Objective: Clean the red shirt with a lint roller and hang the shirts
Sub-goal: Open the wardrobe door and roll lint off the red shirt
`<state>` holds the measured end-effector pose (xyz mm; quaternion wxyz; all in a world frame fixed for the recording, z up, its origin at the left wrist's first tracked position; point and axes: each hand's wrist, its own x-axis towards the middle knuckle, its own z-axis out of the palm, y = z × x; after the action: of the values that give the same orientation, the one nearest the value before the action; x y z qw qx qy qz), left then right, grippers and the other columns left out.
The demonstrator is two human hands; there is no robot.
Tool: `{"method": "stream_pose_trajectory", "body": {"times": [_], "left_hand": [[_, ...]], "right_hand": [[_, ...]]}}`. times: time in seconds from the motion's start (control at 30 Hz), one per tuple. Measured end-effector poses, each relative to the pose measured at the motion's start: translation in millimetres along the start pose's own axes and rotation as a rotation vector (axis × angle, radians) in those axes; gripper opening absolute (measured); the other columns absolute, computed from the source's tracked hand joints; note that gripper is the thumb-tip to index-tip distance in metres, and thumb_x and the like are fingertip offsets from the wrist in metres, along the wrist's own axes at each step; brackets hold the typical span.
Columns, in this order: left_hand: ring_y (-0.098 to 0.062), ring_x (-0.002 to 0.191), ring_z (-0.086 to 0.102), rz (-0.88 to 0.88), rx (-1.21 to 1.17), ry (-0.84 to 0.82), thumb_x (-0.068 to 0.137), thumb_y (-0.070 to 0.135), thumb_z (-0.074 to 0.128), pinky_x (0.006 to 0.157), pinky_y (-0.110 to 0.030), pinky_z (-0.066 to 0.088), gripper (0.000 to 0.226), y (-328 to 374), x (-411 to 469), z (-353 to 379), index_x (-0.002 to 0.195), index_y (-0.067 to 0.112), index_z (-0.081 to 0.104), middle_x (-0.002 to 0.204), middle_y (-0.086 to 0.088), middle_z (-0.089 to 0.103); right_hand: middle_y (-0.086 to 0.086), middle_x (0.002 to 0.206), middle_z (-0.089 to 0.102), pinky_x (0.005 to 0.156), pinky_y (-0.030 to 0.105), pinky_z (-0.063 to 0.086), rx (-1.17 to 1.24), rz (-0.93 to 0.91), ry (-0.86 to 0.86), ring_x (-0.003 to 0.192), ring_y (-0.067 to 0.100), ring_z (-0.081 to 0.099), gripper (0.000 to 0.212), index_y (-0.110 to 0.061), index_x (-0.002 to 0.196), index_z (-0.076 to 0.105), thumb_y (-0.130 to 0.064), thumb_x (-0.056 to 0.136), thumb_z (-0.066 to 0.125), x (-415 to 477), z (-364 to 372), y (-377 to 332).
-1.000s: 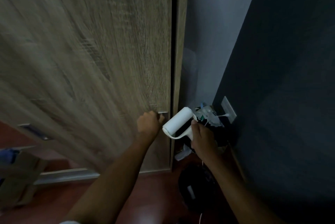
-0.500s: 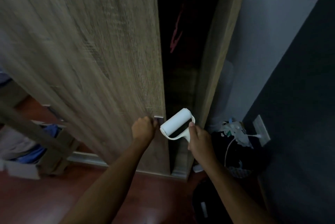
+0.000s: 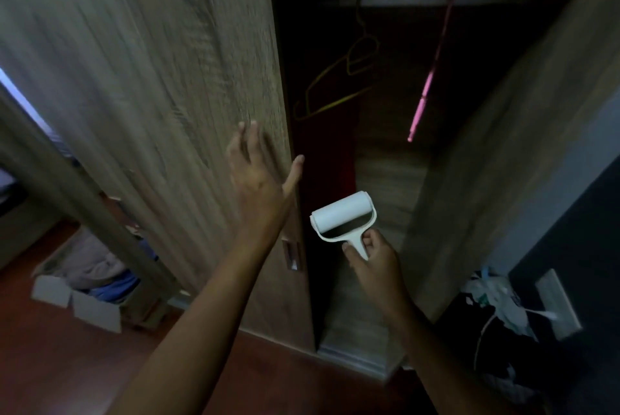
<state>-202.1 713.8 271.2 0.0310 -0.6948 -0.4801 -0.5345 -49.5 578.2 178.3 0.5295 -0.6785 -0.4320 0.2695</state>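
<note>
- Both forearms come up from the bottom edge, cut off there, so nothing of the person above them shows.
- The right hand (image 3: 372, 257) grips the short stem of the lint roller (image 3: 342, 215), with thumb and fingers curled round it. The stem's lower end is hidden in the grip.
- The lint roller is all white: a clean-looking roll in a white yoke, with a dark gap between the roll and the yoke. It is tilted, its right end higher. It is held in front of the open wardrobe gap, just right of the door's edge and lower than the left hand.
- The left hand (image 3: 258, 173) is raised with its fingers straight and spread and the thumb out to the side. It is at the edge of the wardrobe door (image 3: 151, 79); the fingertips are blurred, so I cannot tell whether they touch the wood.
- A small metal handle (image 3: 291, 255) is set into the door near its edge, partly behind the left forearm.
- At the lower left a cardboard box (image 3: 84, 300) holds grey and blue cloth, half hidden by a wooden post.
- Inside the wardrobe it is very dim. A dark red shape (image 3: 342, 163) shows there (too dark to tell whether it is cloth).
- Farther in, a yellow hanger (image 3: 335, 85) and a pink hanger (image 3: 426, 92) hang bare from the rail (image 3: 419, 0). The pink one is seen edge-on and smeared.
</note>
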Motion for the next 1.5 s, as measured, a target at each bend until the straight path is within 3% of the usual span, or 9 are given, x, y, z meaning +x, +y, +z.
{"method": "stream_pose_trajectory", "body": {"times": [0.17, 0.27, 0.37, 0.47, 0.53, 0.67, 0.87, 1.13, 1.5], "left_hand": [[-0.039, 0.152, 0.017, -0.032, 0.127, -0.049, 0.089, 0.058, 0.066, 0.116, -0.058, 0.031, 0.095, -35.1, 28.3, 7.7, 0.160, 0.015, 0.020, 0.166, -0.019, 0.016], [-0.040, 0.153, 0.015, -0.007, 0.135, -0.032, 0.091, 0.052, 0.066, 0.116, -0.060, 0.031, 0.093, -62.0, 36.4, 7.6, 0.160, 0.016, 0.016, 0.166, -0.020, 0.014], [-0.042, 0.152, 0.014, -0.009, 0.111, -0.022, 0.091, 0.048, 0.067, 0.114, -0.064, 0.033, 0.092, -82.5, 44.7, 6.4, 0.160, 0.013, 0.017, 0.166, -0.022, 0.013], [-0.042, 0.152, 0.013, -0.009, 0.102, -0.021, 0.092, 0.048, 0.067, 0.115, -0.063, 0.032, 0.092, -106.9, 55.5, 1.5, 0.160, 0.011, 0.018, 0.166, -0.022, 0.012], [-0.043, 0.152, 0.013, -0.006, 0.097, -0.016, 0.092, 0.048, 0.067, 0.116, -0.062, 0.031, 0.092, -121.9, 62.2, -3.0, 0.160, 0.012, 0.017, 0.166, -0.022, 0.011], [-0.045, 0.151, 0.015, -0.013, 0.082, 0.006, 0.091, 0.047, 0.067, 0.118, -0.061, 0.028, 0.091, -149.4, 75.6, -10.5, 0.159, 0.010, 0.019, 0.165, -0.024, 0.014], [-0.044, 0.151, 0.014, -0.012, 0.093, 0.002, 0.092, 0.046, 0.068, 0.117, -0.062, 0.029, 0.091, -183.0, 88.9, -21.4, 0.160, 0.010, 0.020, 0.165, -0.023, 0.014], [-0.042, 0.152, 0.011, -0.029, 0.086, -0.024, 0.092, 0.042, 0.067, 0.119, -0.057, 0.028, 0.091, -205.0, 100.8, -34.4, 0.161, 0.011, 0.016, 0.166, -0.021, 0.010], [-0.042, 0.153, 0.009, -0.032, 0.073, -0.015, 0.093, 0.040, 0.067, 0.120, -0.058, 0.025, 0.091, -214.1, 105.0, -37.6, 0.161, 0.010, 0.015, 0.167, -0.022, 0.008]], "right_hand": [[0.000, 0.082, 0.067, 0.069, 0.037, 0.051, -0.029, -0.028, 0.007, 0.076, 0.023, 0.065, 0.014, -0.018, 0.088, 0.058, -0.029, 0.092, 0.066, 25.9, 33.5, -12.7], [-0.004, 0.078, 0.062, 0.068, 0.034, 0.049, -0.052, -0.048, 0.009, 0.075, 0.020, 0.064, 0.016, -0.021, 0.086, 0.056, -0.033, 0.096, 0.061, 35.7, 52.8, -19.8], [0.007, 0.072, 0.058, 0.063, 0.038, 0.051, -0.042, -0.058, 0.010, 0.066, 0.023, 0.062, 0.022, -0.017, 0.084, 0.055, -0.034, 0.098, 0.058, 41.7, 72.0, -27.0], [0.014, 0.070, 0.058, 0.052, 0.025, 0.046, -0.025, -0.071, -0.020, 0.054, 0.015, 0.056, 0.026, -0.013, 0.081, 0.053, -0.031, 0.099, 0.057, 45.1, 90.8, -35.2], [0.010, 0.070, 0.062, 0.052, 0.027, 0.046, -0.026, -0.088, -0.024, 0.052, 0.012, 0.056, 0.025, -0.016, 0.081, 0.055, -0.033, 0.099, 0.057, 48.5, 103.4, -38.8], [0.004, 0.071, 0.062, 0.060, 0.039, 0.049, -0.011, -0.092, -0.010, 0.058, 0.019, 0.059, 0.022, -0.022, 0.081, 0.055, -0.036, 0.098, 0.057, 55.4, 131.0, -39.3], [-0.005, 0.075, 0.063, 0.066, 0.038, 0.052, 0.029, -0.116, -0.031, 0.065, 0.013, 0.059, 0.017, -0.027, 0.089, 0.057, -0.041, 0.099, 0.054, 56.2, 169.3, -47.4], [-0.006, 0.077, 0.064, 0.067, 0.042, 0.053, 0.063, -0.147, 0.014, 0.068, 0.013, 0.060, 0.033, -0.029, 0.091, 0.057, -0.059, 0.091, 0.045, 54.5, 195.6, -56.7], [-0.007, 0.084, 0.065, 0.070, 0.039, 0.053, 0.081, -0.110, 0.004, 0.074, 0.011, 0.061, 0.025, -0.029, 0.101, 0.059, -0.051, 0.097, 0.048, 49.6, 191.4, -57.8]]}}
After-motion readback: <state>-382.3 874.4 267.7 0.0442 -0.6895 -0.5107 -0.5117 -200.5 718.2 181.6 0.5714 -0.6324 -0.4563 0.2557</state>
